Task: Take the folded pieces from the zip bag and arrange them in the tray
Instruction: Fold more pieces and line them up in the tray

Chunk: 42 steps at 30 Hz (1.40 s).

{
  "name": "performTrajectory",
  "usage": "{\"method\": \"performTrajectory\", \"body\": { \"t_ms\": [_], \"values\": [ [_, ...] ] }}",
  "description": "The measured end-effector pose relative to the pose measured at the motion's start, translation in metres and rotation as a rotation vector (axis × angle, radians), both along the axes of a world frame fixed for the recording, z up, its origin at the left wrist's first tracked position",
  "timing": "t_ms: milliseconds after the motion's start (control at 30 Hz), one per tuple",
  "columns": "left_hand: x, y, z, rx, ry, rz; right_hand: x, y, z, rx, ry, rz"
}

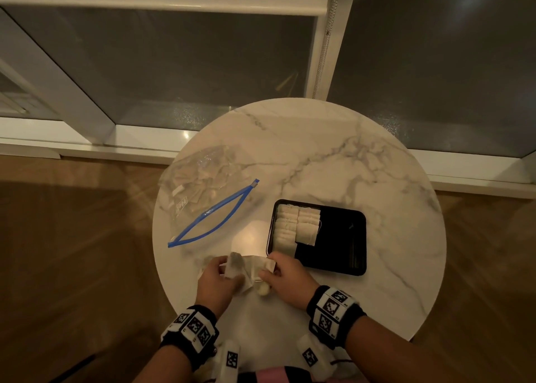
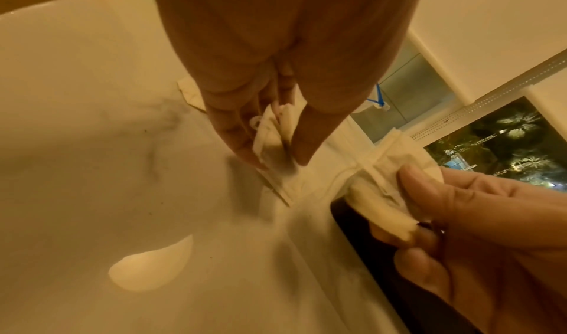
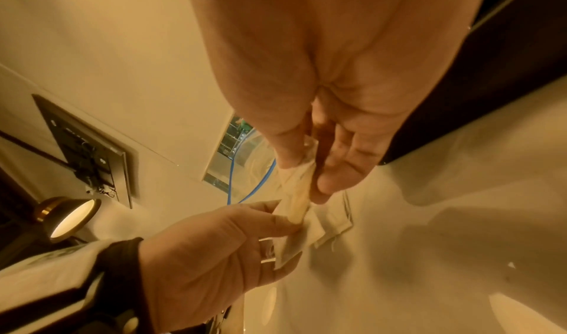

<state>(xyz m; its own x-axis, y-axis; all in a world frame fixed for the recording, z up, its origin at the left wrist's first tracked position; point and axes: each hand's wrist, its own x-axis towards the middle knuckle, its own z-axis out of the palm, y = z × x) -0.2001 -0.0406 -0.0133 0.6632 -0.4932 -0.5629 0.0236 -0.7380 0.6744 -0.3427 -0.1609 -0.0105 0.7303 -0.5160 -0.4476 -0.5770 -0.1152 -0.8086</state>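
A clear zip bag (image 1: 203, 191) with a blue zipper lies open at the table's left, holding several folded pale pieces. A black tray (image 1: 342, 237) sits to the right with several folded pieces (image 1: 295, 226) lined up in its left part. Near the table's front edge my left hand (image 1: 216, 275) pinches a folded piece (image 2: 273, 140) between thumb and fingers. My right hand (image 1: 287, 275) pinches another folded piece (image 3: 296, 194) just beside it. More pieces (image 1: 252, 269) lie on the table between and under the hands.
The round marble table (image 1: 333, 156) stands against a window with a white frame (image 1: 324, 63). Wooden floor surrounds it. The tray's right part (image 1: 345, 231) is bare black. A round lamp (image 3: 72, 218) shows in the right wrist view.
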Motion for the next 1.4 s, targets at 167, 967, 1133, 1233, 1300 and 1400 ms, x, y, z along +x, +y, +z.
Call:
{"method": "performTrajectory", "body": {
  "t_ms": [167, 967, 1133, 1233, 1300, 1400],
  "values": [
    [0.001, 0.013, -0.001, -0.024, 0.000, 0.028, 0.002, 0.005, -0.001, 0.005, 0.016, -0.018],
    [-0.052, -0.030, 0.037, -0.420, 0.002, -0.292, -0.033, -0.037, 0.045, 0.005, -0.204, -0.173],
    [-0.065, -0.035, 0.036, -0.413, 0.379, 0.042, -0.046, -0.035, 0.028, 0.161, -0.235, -0.349],
    [-0.071, -0.037, 0.035, -0.354, 0.626, 0.197, -0.055, -0.026, 0.018, 0.236, -0.204, -0.391],
    [-0.073, -0.039, 0.031, -0.334, 0.629, 0.184, -0.058, -0.020, 0.017, 0.306, -0.213, -0.424],
    [-0.076, -0.040, 0.025, -0.325, 0.505, 0.123, -0.058, -0.020, 0.019, 0.333, -0.216, -0.496]
  ]
}}
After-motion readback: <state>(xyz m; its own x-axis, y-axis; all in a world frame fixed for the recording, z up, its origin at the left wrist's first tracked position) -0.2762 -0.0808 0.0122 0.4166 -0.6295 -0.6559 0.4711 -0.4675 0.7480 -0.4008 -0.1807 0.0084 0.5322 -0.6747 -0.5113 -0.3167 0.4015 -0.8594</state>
